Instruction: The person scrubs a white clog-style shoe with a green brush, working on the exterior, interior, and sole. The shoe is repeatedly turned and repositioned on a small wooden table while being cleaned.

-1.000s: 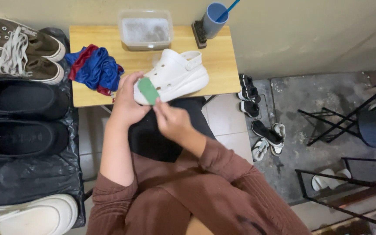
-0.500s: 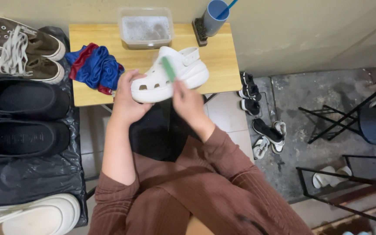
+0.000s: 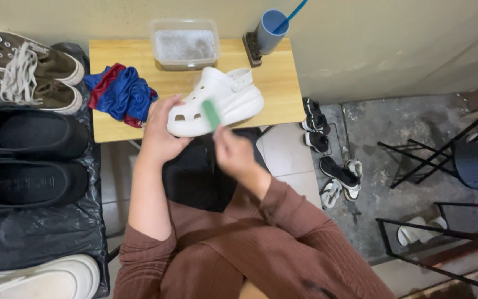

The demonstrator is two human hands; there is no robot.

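Over the near edge of the wooden worktop (image 3: pixel 283 83), the left hand (image 3: pixel 161 135) closes its grip on the toe of a white clog (image 3: pixel 233 97), holding it tilted. Just right, the right hand (image 3: pixel 234 155) pinches a small green pad (image 3: pixel 211 113) against the clog's side. A blue and red cloth (image 3: pixel 120 93) lies left; a clear tub (image 3: pixel 185 44) stands far

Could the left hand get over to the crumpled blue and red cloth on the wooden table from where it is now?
Probably yes. The left hand grips the white clog, and the crumpled blue and red cloth lies just beside it on the wooden table with nothing between, though it would have to release the clog.
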